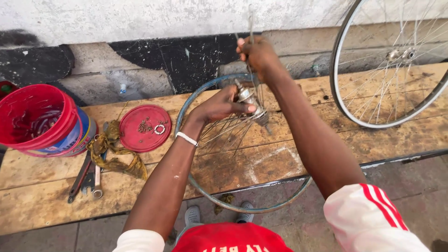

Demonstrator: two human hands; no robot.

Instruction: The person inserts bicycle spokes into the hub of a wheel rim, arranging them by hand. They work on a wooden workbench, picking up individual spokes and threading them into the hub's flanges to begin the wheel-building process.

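While I watch the head view, both hands work inside one bare wheel rim.
hub (247, 98): near the rim's centre, just above the table (42, 205), axle running near-to-far, tilted.
left hand (219, 106): clenched on the hub from the left, thumb along it.
right hand (256, 55): above and behind the hub, pinching a spoke (251, 23) that points straight up.
rim (196, 186): blue, near edge overhanging the table.
nearer hand: left, already touching the hub.
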